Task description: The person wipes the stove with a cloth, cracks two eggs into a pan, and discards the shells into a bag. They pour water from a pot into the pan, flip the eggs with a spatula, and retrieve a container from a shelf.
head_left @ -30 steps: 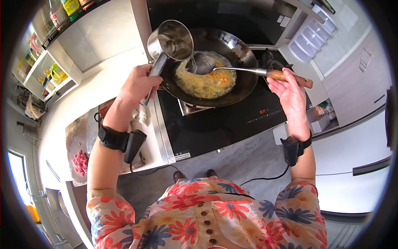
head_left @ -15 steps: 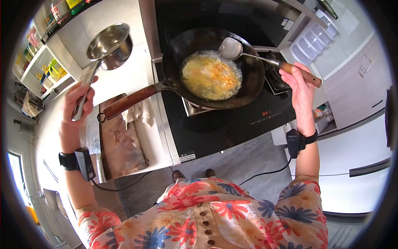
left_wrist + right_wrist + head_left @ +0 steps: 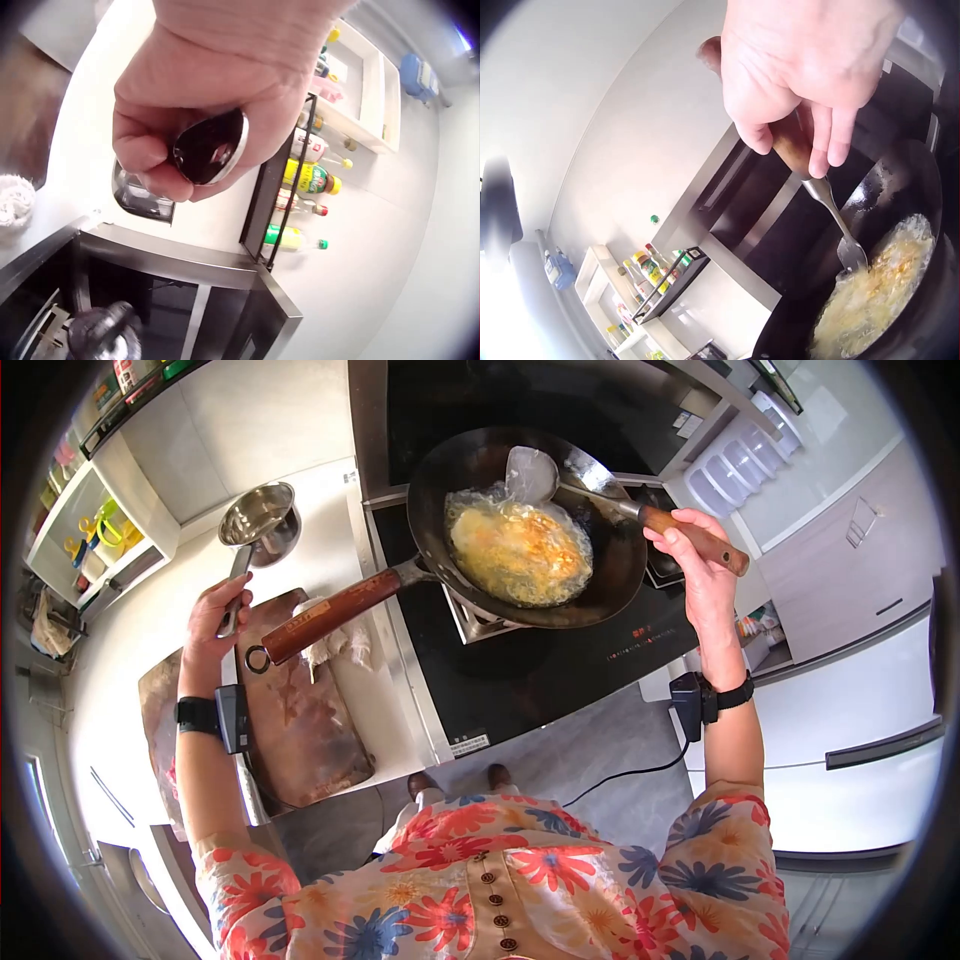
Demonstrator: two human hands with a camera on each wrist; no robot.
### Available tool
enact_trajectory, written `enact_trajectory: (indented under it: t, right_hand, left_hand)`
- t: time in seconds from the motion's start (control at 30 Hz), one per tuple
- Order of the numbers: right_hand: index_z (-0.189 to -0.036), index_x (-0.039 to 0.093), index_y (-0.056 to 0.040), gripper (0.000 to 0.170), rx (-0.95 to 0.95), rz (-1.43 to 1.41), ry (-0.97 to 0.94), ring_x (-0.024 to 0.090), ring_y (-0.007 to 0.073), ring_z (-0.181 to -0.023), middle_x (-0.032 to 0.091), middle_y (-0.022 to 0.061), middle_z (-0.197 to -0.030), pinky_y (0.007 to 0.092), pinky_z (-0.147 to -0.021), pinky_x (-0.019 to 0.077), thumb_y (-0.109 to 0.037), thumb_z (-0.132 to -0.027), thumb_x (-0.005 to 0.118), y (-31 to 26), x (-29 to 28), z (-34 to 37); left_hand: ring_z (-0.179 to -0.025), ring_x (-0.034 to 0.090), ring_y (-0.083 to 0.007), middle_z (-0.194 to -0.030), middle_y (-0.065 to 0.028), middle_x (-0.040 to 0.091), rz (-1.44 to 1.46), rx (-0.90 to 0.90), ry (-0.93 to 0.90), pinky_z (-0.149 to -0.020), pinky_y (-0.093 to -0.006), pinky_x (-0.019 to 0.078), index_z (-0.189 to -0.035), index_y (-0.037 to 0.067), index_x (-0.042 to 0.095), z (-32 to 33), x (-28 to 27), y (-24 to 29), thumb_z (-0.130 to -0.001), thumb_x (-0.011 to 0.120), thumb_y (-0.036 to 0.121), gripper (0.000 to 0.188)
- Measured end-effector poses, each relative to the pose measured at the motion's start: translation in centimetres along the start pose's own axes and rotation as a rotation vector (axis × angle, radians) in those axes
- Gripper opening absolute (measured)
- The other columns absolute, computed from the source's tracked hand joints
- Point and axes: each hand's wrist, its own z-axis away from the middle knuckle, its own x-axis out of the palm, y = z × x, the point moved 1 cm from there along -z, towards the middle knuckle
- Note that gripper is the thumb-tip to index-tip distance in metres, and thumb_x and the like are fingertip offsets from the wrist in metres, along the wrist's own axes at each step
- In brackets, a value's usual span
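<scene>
My left hand (image 3: 211, 626) grips the dark handle of a small steel saucepan (image 3: 276, 542) at the back of the white counter. In the left wrist view the fingers wrap round the handle's end. My right hand (image 3: 706, 582) holds a metal spatula (image 3: 531, 474) by its wooden handle. The spatula's blade is inside the black wok (image 3: 618, 565), at the far edge of a yellow, bubbling egg-like mass (image 3: 525, 552). In the right wrist view the blade tip meets the edge of this food (image 3: 881, 292).
The wok's wooden handle (image 3: 335, 617) juts left over the counter, above a brown cutting board (image 3: 305, 740) and a crumpled white cloth (image 3: 345, 648). A black cooktop (image 3: 530, 685) lies under the wok. Several bottles (image 3: 307, 176) line a back-left rack.
My left hand has swung the saucepan from above the wok leftward, then down toward the counter. My right hand has shifted the spatula blade from the food's left side to its far edge.
</scene>
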Motion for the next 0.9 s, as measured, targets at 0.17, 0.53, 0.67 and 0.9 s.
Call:
enact_trajectory:
  t: [0.17, 0.53, 0.67, 0.9]
  right_hand:
    - [-0.103, 0.058, 0.0004, 0.021, -0.08, 0.142, 0.035, 0.064, 0.0195, -0.088, 0.063, 0.0104, -0.097, 0.0289, -0.08, 0.0515, -0.001, -0.083, 0.063, -1.2, 0.4, 0.7]
    - [-0.102, 0.057, 0.001, 0.02, -0.023, 0.249, 0.159, 0.064, 0.0213, -0.088, 0.062, 0.0101, -0.097, 0.0284, -0.08, 0.0513, 0.004, -0.082, 0.061, -3.6, -0.6, 3.7]
    - [-0.102, 0.057, 0.0003, 0.02, -0.012, 0.259, 0.181, 0.065, 0.0215, -0.087, 0.062, 0.011, -0.096, 0.0281, -0.079, 0.0516, 0.001, -0.083, 0.062, -3.0, -1.1, 4.1]
    - [-0.106, 0.054, 0.0, 0.026, 0.159, 0.151, 0.278, 0.067, 0.024, -0.082, 0.063, 0.0147, -0.095, 0.0273, -0.072, 0.0531, -0.01, -0.084, 0.063, -2.7, -1.2, 4.4]
  left_hand:
    - [-0.048, 0.05, -0.01, -0.065, -0.0023, 0.056, -0.01, -0.042, -0.002, -0.04, -0.0216, 0.0392, -0.087, 0.004, 0.057, -3.3, 0.1, -2.4, -0.086, 0.061, 0.017, 0.013]
    - [-0.05, 0.052, -0.0109, -0.065, -0.0029, 0.056, -0.21, -0.012, -0.037, -0.042, -0.0235, 0.0411, -0.084, 0.004, 0.054, -5.7, -1.1, -3.7, -0.086, 0.061, 0.02, 0.018]
    - [-0.059, 0.057, -0.0125, -0.074, -0.0074, 0.06, -0.466, 0.0, -0.05, -0.052, -0.0252, 0.0451, -0.096, -0.002, 0.056, -5.0, -1.9, -3.2, -0.085, 0.061, 0.02, 0.026]
    - [-0.083, 0.058, -0.0129, -0.096, -0.0089, 0.063, -0.731, 0.359, 0.129, -0.069, -0.0259, 0.0453, -0.124, -0.002, 0.049, 1.1, 0.0, 1.8, -0.085, 0.061, 0.025, 0.049]
